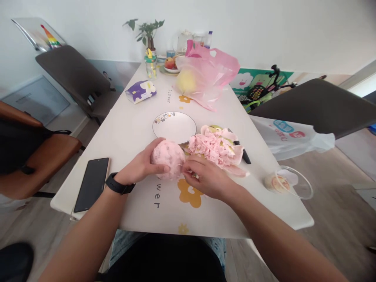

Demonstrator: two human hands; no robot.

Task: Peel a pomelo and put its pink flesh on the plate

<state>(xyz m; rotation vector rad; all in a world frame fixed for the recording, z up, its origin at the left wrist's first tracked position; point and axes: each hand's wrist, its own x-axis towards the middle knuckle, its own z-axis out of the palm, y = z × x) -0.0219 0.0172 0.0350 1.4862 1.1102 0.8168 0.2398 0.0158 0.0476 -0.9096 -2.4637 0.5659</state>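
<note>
A peeled pomelo [167,158], round and covered in pale pink pith, is in my left hand [149,160], whose fingers and thumb wrap its left side. At its right side, my right hand [205,174] is closed in a pinch on the pith; the exact bit between the fingertips is too small to make out. Just beyond my right hand lies a heap of torn pink pith [213,149] on pieces of thick peel [235,168]. A knife with a black handle [246,156] lies partly behind the heap. A white oval plate [176,127] sits behind the pomelo.
A phone [91,184] lies at the left edge, a clear plastic cup [296,184] at the right. Farther back are a purple tissue pack [141,92], a pink plastic bag [211,70] with a yellow round fruit, a tumbler [150,66] and a plant [148,31]. Chairs flank the table.
</note>
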